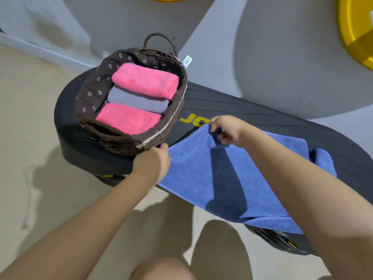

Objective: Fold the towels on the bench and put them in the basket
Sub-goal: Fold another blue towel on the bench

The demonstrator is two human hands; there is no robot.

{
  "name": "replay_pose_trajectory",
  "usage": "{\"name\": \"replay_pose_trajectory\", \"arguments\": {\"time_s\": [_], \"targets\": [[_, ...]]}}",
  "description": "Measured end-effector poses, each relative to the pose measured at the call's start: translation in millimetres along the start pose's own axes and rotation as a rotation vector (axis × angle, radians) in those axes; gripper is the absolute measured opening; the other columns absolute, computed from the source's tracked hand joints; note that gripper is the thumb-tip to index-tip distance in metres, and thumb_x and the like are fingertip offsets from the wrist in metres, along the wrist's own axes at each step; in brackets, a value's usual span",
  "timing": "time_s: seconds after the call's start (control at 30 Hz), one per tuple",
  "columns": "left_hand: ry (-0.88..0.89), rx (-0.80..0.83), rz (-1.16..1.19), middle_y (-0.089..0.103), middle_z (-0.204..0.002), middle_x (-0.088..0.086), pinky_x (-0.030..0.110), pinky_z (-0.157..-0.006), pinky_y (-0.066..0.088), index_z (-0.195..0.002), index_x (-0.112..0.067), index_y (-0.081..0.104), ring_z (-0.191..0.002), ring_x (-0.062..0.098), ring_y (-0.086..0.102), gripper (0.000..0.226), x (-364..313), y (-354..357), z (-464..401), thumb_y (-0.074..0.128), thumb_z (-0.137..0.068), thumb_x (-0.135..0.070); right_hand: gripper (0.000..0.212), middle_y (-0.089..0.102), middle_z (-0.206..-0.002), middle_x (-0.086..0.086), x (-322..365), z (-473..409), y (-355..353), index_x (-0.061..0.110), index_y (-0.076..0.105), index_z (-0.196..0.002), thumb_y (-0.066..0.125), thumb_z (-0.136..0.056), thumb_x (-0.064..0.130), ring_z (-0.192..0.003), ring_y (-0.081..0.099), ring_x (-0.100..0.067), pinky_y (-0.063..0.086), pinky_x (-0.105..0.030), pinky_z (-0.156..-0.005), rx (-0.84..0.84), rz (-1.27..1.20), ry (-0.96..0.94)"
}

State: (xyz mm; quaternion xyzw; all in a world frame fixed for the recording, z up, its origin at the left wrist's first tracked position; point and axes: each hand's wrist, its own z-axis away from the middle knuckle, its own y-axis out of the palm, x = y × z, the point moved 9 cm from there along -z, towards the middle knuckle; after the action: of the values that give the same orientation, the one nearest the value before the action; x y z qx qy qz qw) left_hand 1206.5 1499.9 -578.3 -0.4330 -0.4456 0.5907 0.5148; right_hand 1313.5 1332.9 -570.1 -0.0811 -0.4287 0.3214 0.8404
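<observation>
The blue terry towel lies spread on the black padded bench, just beside the brown woven basket. The right hand pinches its far corner; the left hand grips the near corner nearest the basket. The overhanging near edge could drag the towel floorward if either grip slackens.

Both bare forearms reach toward twelve o'clock; the left hand grips low, the right hand pinches with curled fingers.
</observation>
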Motion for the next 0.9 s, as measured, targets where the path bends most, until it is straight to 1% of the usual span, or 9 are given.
{"name": "replay_pose_trajectory", "arguments": {"time_s": [0.1, 0.17, 0.23, 0.3, 0.37, 0.43, 0.57, 0.7, 0.9], "targets": [[-0.004, -0.147, -0.168, 0.06, -0.062, 0.003, 0.018, -0.036, 0.019, -0.084, -0.011, 0.056, -0.049, 0.019, 0.061, 0.035, -1, -8, 7, 0.078, -0.058, -0.019, 0.015, 0.052, -0.1, -0.01, 16, 5, 0, 0.013, 0.054, -0.089, 0.048, -0.078, 0.004, -0.081, 0.054, -0.03, 0.044, -0.03, -0.063, -0.139, 0.705, -0.292], [0.083, -0.322, -0.199, 0.052, -0.061, 0.0, 0.023, -0.039, 0.033, -0.071, -0.017, 0.051, -0.049, 0.017, 0.055, 0.034, -17, -16, 9, 0.076, -0.048, -0.014, 0.026, 0.041, -0.131, -0.007, 17, 11, 17, 0.012, 0.054, -0.103, 0.05, -0.079, 0.006, -0.101, 0.053, -0.032, 0.048, -0.036, -0.076, -0.112, 0.959, -0.455], [0.18, -0.391, -0.1, 0.053, -0.069, 0.001, 0.028, -0.05, 0.042, -0.075, -0.018, 0.054, -0.06, 0.02, 0.057, 0.033, -37, -21, 8, 0.079, -0.056, -0.026, 0.032, 0.05, -0.124, -0.006, 10, 13, 28, 0.013, 0.058, -0.11, 0.049, -0.08, 0.006, -0.105, 0.052, -0.029, 0.047, -0.035, -0.084, -0.036, 0.922, -0.48], [0.236, -0.368, 0.087, 0.058, -0.087, 0.005, 0.033, -0.065, 0.048, -0.092, -0.013, 0.06, -0.08, 0.025, 0.061, 0.035, -54, -27, -2, 0.075, -0.07, -0.036, 0.024, 0.063, -0.096, -0.008, 6, 10, 8, 0.009, 0.069, -0.093, 0.048, -0.082, 0.007, -0.093, 0.055, -0.023, 0.045, -0.03, -0.081, -0.125, 0.564, -0.347], [0.198, -0.202, 0.319, 0.053, -0.115, 0.009, 0.039, -0.087, 0.042, -0.118, -0.011, 0.051, -0.108, 0.029, 0.052, 0.04, -64, -17, -27, 0.055, -0.089, -0.038, 0.029, 0.064, -0.074, -0.01, -5, 4, -18, 0.008, 0.067, -0.067, 0.048, -0.086, 0.018, -0.073, 0.059, -0.024, 0.05, -0.031, -0.073, -0.22, 0.131, -0.2], [0.171, -0.103, 0.416, 0.051, -0.122, 0.009, 0.039, -0.094, 0.037, -0.123, -0.011, 0.046, -0.116, 0.03, 0.046, 0.044, -74, -5, -44, 0.047, -0.093, -0.042, 0.033, 0.064, -0.071, -0.013, -13, -3, -28, 0.008, 0.058, -0.067, 0.049, -0.09, 0.03, -0.058, 0.06, -0.025, 0.051, -0.032, -0.066, -0.27, 0.089, -0.163], [0.183, -0.14, 0.477, 0.057, -0.11, 0.012, 0.034, -0.086, 0.034, -0.106, -0.007, 0.055, -0.107, 0.032, 0.048, 0.037, -75, 6, -56, 0.044, -0.095, -0.04, 0.032, 0.062, -0.084, -0.006, -15, -17, -25, 0.015, 0.043, -0.104, 0.063, -0.083, 0.031, -0.048, 0.058, -0.02, 0.051, -0.032, -0.064, -0.326, 0.467, -0.173], [0.237, -0.202, 0.626, 0.062, -0.096, 0.012, 0.036, -0.069, 0.031, -0.103, -0.007, 0.051, -0.09, 0.034, 0.053, 0.021, -62, 1, -57, 0.044, -0.097, -0.025, 0.027, 0.051, -0.068, -0.006, -25, -24, -44, 0.012, 0.041, -0.066, 0.059, -0.08, 0.026, -0.07, 0.053, -0.031, 0.032, -0.024, -0.048, -0.44, 0.668, -0.018], [0.153, -0.351, 0.665, 0.052, -0.071, 0.01, 0.039, -0.058, 0.032, -0.103, -0.007, 0.044, -0.072, 0.043, 0.053, 0.016, -47, -10, -53, 0.039, -0.098, -0.021, 0.02, 0.058, -0.074, -0.003, -11, -20, -68, 0.014, 0.05, -0.075, 0.054, -0.087, 0.03, -0.075, 0.056, -0.027, 0.046, -0.033, -0.065, -0.586, 0.374, -0.205]]}}
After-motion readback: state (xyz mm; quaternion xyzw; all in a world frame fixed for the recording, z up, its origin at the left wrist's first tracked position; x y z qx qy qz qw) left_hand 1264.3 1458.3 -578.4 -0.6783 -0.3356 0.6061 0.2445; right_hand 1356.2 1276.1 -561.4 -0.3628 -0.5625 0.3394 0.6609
